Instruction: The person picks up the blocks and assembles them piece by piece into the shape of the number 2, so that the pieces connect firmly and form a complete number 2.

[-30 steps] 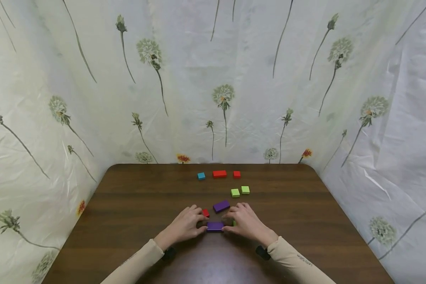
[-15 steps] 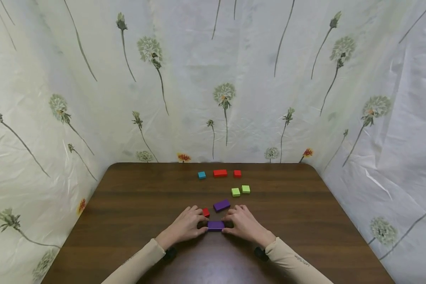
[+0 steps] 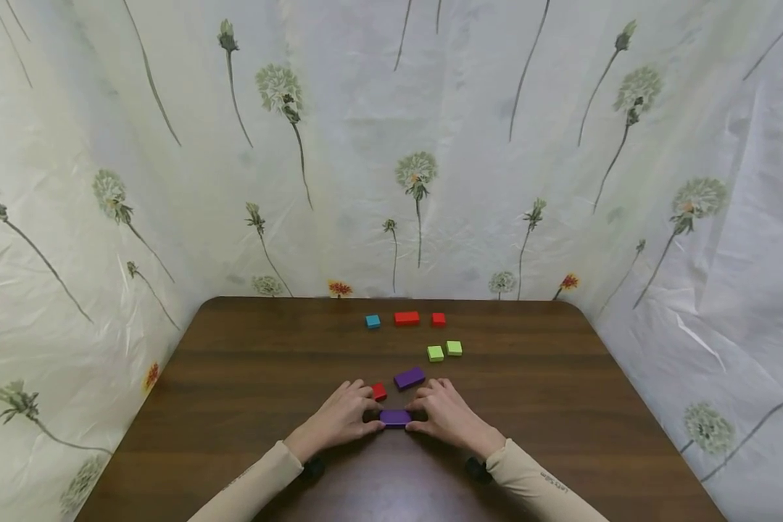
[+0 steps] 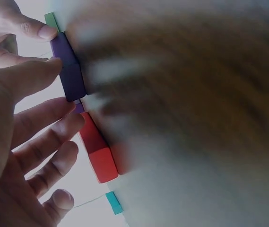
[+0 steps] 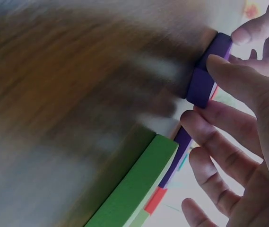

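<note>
The left hand (image 3: 341, 417) and right hand (image 3: 449, 415) pinch opposite ends of a purple block (image 3: 395, 418) between thumb and forefinger, probably to keep it parallel with the counter's (image 3: 267, 362) far edge. It sits roughly midway between the side edges, nearer than a second purple block (image 3: 409, 378). Both forearms angle inward, remaining fingers loosely curved.

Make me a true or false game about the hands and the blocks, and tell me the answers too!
1. The left hand and right hand both hold the near purple block. True.
2. In the farthest row, the blue block is on the right end. False: the blue block is on the left end.
3. Two lime-green blocks lie farther away than the slanted purple block. True.
4. The table is white. False: the table is dark brown.
</note>
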`<action>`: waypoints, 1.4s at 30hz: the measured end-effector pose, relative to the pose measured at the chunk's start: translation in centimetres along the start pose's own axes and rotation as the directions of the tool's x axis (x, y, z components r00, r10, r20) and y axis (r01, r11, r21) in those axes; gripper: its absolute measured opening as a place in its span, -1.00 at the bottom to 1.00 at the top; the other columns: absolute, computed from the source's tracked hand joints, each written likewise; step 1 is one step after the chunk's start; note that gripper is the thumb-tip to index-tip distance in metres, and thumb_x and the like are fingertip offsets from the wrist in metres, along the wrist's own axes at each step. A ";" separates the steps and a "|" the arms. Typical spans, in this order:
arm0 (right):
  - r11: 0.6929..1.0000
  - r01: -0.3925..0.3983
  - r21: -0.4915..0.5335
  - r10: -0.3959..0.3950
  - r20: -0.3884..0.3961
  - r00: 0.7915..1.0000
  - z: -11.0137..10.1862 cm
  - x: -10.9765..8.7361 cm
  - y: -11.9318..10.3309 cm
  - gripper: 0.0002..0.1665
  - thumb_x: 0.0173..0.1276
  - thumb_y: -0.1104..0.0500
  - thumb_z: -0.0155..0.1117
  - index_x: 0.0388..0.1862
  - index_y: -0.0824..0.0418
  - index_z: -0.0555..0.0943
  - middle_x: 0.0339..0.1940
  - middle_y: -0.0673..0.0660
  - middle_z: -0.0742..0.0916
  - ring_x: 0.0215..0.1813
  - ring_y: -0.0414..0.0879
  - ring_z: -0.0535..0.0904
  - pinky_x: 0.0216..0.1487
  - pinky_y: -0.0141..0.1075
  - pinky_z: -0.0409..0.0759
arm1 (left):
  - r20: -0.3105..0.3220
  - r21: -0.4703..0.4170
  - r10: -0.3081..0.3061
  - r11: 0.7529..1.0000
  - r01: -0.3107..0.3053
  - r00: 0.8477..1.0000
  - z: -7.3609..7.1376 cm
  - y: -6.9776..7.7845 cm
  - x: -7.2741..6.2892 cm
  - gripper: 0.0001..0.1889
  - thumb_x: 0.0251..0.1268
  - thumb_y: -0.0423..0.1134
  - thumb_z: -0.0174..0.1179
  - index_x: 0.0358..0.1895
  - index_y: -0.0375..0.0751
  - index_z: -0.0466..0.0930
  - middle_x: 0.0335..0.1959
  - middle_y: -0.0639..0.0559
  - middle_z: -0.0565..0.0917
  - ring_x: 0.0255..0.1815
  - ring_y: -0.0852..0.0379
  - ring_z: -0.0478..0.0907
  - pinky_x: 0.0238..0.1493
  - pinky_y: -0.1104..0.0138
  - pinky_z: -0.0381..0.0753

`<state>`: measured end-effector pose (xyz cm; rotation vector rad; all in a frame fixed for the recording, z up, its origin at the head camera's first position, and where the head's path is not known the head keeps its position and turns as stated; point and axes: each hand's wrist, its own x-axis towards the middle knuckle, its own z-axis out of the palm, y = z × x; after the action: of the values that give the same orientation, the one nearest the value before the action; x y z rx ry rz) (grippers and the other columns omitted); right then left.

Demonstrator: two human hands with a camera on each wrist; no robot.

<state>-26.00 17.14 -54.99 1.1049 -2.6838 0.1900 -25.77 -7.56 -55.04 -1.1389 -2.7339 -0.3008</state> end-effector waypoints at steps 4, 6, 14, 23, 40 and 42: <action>1.000 0.009 -0.007 -0.009 -0.005 1.000 -0.2 0.0 -0.2 -0.62 0.05 -0.22 0.44 -0.25 -0.04 0.78 -0.33 -0.11 0.71 -0.18 -0.13 0.50 -0.03 -0.11 0.37 | 0.012 0.009 0.017 1.000 -0.018 1.000 -0.4 0.2 0.0 -0.68 0.22 0.14 0.25 -0.16 0.04 0.77 -0.24 0.21 0.64 -0.20 0.22 0.41 -0.14 0.31 0.42; 1.000 0.010 -0.008 -0.011 -0.004 1.000 -0.2 0.0 -0.2 -0.62 0.05 -0.23 0.44 -0.26 -0.04 0.78 -0.34 -0.11 0.70 -0.19 -0.13 0.49 -0.05 -0.13 0.36 | 0.016 0.014 0.025 1.000 -0.025 1.000 -0.4 0.2 0.0 -0.68 0.22 0.14 0.25 -0.18 0.04 0.77 -0.26 0.21 0.64 -0.20 0.22 0.42 -0.13 0.29 0.43; 1.000 0.019 -0.018 -0.019 0.017 1.000 -0.7 -0.3 -0.7 -0.61 0.04 -0.25 0.44 -0.30 -0.02 0.77 -0.35 -0.11 0.70 -0.19 -0.12 0.50 -0.05 -0.13 0.37 | 0.017 0.036 0.060 0.998 -0.061 0.998 -0.9 0.8 0.0 -0.71 0.16 0.11 0.30 -0.23 0.03 0.78 -0.29 0.21 0.65 -0.25 0.22 0.42 -0.23 0.36 0.38; 0.999 0.033 -0.015 -0.033 0.037 0.999 -0.8 -0.8 -1.0 -0.62 0.05 -0.24 0.43 -0.28 -0.03 0.78 -0.35 -0.12 0.70 -0.23 -0.15 0.47 -0.07 -0.16 0.35 | 0.019 0.043 0.096 0.994 -0.096 0.995 -1.2 1.3 -0.5 -0.72 0.15 0.11 0.31 -0.29 0.02 0.78 -0.34 0.23 0.63 -0.26 0.23 0.43 -0.29 0.41 0.32; 0.997 0.076 -0.011 -0.076 0.014 0.997 -0.6 -1.1 -1.2 -0.63 0.05 -0.25 0.42 -0.30 -0.04 0.77 -0.38 -0.14 0.69 -0.24 -0.15 0.47 -0.04 -0.15 0.36 | 0.018 -0.002 0.098 0.995 -0.098 0.995 -0.7 1.3 -1.0 -0.73 0.15 0.11 0.31 -0.35 0.00 0.76 -0.37 0.24 0.57 -0.22 0.26 0.39 -0.23 0.40 0.37; 0.997 0.082 -0.013 -0.082 0.008 0.997 -0.5 -1.2 -1.2 -0.63 0.05 -0.25 0.42 -0.31 -0.03 0.77 -0.38 -0.14 0.68 -0.25 -0.15 0.47 -0.04 -0.15 0.36 | 0.022 -0.003 0.098 0.995 -0.098 0.995 -0.7 1.3 -1.0 -0.74 0.15 0.10 0.31 -0.35 0.01 0.75 -0.37 0.24 0.57 -0.22 0.26 0.39 -0.22 0.40 0.37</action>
<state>-24.27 17.20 -54.72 1.2109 -2.6364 0.1537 -24.05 -7.52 -54.47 -1.2797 -2.6856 -0.2796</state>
